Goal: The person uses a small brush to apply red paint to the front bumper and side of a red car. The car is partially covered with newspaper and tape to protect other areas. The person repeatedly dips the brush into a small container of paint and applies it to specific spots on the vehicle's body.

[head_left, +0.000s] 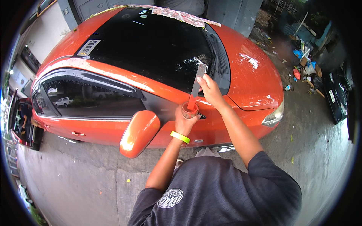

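Observation:
My left hand (184, 123) is wrapped round a small cup (190, 113) with reddish-orange, paint-like stuff on its inside and rim. A yellow-green band sits on that wrist. A flat grey metal strip (196, 84) stands tilted in the cup; its lower part is coated red. Its upper part is pinched between the thumb and fingers of my right hand (212, 92). Both hands are in front of an orange car (169, 126), close to the lower corner of its windshield (151, 49). How deep the strip reaches into the cup is hidden.
Left of my hands, the orange side mirror (140, 133) juts out. Masking paper (179, 17) is taped along the roof edge. Scattered rubbish (307, 67) lies at the far right, near a dark car (335, 94). Another person (25, 115) is by a red vehicle at the far left.

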### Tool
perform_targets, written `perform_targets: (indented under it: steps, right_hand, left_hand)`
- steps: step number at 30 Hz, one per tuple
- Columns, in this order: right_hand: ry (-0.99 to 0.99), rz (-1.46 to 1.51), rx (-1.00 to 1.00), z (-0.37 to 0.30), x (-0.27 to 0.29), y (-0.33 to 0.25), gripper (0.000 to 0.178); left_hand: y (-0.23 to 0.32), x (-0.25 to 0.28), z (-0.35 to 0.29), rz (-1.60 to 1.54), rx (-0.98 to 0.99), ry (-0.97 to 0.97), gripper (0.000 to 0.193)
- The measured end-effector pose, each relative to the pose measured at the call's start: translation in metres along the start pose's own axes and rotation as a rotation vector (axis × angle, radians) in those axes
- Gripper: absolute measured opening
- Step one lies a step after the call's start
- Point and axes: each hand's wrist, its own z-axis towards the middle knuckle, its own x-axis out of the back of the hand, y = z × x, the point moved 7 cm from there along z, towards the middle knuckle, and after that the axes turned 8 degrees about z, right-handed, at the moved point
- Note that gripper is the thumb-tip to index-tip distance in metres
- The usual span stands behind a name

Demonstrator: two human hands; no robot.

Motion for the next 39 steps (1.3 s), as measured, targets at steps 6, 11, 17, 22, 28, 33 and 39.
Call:
perform_targets:
  steps: [6,11,17,22,28,33,39]
  right_hand:
    - [-0.009,0.0,-0.041,-0.002,0.001,0.006,0.03]
    - [0.016,0.011,-0.004,-0.002,0.004,0.006,0.03]
    - [0.044,0.083,-0.015,0.001,0.008,0.019,0.026]
    - [0.045,0.152,-0.028,-0.003,0.01,0.024,0.024]
    - [0.03,0.171,0.025,-0.02,0.012,-0.005,0.026]
    - [0.061,0.174,0.064,-0.029,0.02,-0.029,0.027]
    - [0.102,0.131,0.073,-0.033,0.032,-0.038,0.027]
  left_hand:
    - [0.029,0.008,-0.005,0.014,-0.179,0.18,0.045]
    - [0.012,0.0,-0.001,0.036,0.009,-0.01,0.073]
    - [0.01,0.0,-0.003,0.027,0.066,-0.046,0.081]
    - [0.009,0.0,-0.006,0.018,0.024,-0.028,0.082]
    - [0.006,0.001,-0.013,0.096,-0.132,0.046,0.084]
    - [0.011,-0.001,-0.015,0.068,-0.168,0.049,0.084]
    - [0.025,-0.006,-0.014,0.079,-0.172,0.005,0.086]
